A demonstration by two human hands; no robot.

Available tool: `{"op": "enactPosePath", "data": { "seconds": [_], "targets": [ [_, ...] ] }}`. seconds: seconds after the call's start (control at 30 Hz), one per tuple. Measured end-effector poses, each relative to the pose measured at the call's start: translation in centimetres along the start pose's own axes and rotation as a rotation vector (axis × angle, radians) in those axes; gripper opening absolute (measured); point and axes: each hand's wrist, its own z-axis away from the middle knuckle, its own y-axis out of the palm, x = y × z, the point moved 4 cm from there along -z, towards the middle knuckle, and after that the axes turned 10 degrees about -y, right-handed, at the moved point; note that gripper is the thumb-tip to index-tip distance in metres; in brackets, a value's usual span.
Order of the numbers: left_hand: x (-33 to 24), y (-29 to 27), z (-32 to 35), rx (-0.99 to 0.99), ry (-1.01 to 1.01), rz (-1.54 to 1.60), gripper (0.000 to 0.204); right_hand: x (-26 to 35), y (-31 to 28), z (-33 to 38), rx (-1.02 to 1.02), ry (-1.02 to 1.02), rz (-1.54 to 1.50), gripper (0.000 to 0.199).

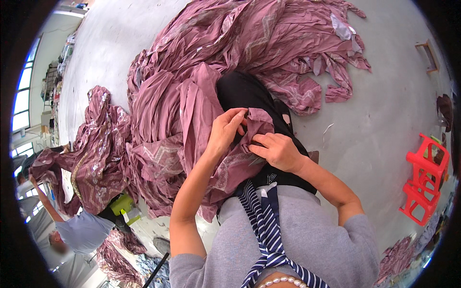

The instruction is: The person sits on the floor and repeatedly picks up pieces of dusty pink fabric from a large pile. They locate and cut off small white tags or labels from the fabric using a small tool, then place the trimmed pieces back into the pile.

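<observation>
A long mauve patterned cloth [204,93] lies across my lap, over black trousers [245,91], and spills down to my left. Between my hands, a folded edge of it stands up. My left hand [227,130] pinches this edge at its upper left corner, thumb and fingers together. Lower down and to the right, my right hand [278,150] is closed on the same cloth with its thumb and fingertips. Just below my right fingers a small grey pointed shape shows; I cannot make out what it is.
A large heap of the mauve cloth [269,38] covers the floor ahead. At the left, another person [86,230] in light blue holds up darker patterned cloth [98,158], near a green container [124,207]. Red plastic stools [422,185] stand at right; a wooden frame [427,56] lies beyond.
</observation>
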Motion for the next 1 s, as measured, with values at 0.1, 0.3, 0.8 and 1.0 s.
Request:
{"op": "enactPosePath", "data": {
  "seconds": [0.1, 0.3, 0.8, 1.0],
  "targets": [
    [-0.3, 0.3, -0.1, 0.039, 0.068, 0.080, 0.029, -0.1, 0.1, 0.5, 0.011, 0.002, 0.032, 0.022],
    [-2.0, 0.3, 1.0, -0.042, 0.269, -0.219, 0.028, 0.0, -0.2, 0.5, 0.022, -0.001, 0.031, 0.023],
    [-1.1, 2.0, 2.8, 0.106, 0.282, 0.216, 0.018, -0.7, -5.5, -0.9, -0.229, 0.348, -0.164, 0.033],
    [-1.6, 2.6, 4.2, 0.115, 0.260, 0.282, 0.019, -2.1, -4.8, -0.1, -0.272, 0.521, -0.183, 0.026]
  ]
}}
